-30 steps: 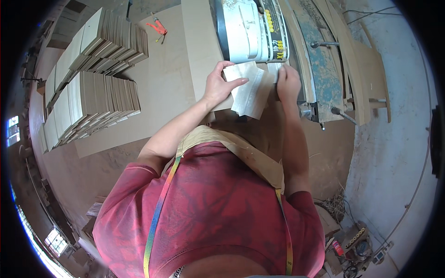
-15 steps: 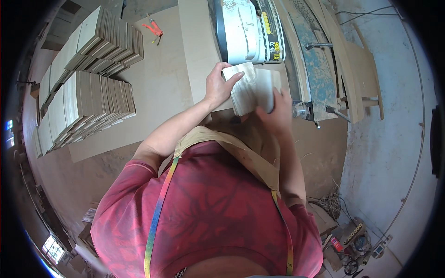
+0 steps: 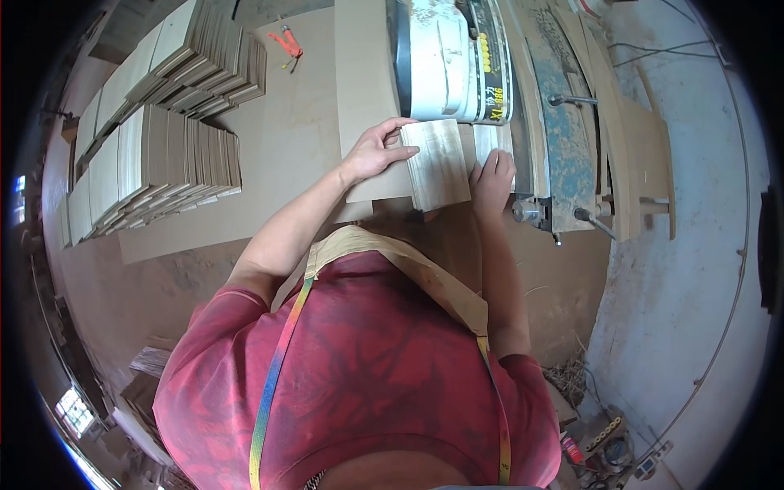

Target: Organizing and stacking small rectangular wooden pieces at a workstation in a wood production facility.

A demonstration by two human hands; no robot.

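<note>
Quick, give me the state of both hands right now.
Left hand: fingers gripping the left edge of the pale wooden panel.
Right hand: open, resting flat by the panel's right edge.

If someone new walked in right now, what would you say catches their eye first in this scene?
First, the pale wood board at top centre, with the left hand on its left edge and the right hand at its right edge, in front of a white and grey machine. Next, the fanned stacks of boards spread over the table on the left, with a small orange tool beyond them.
</note>
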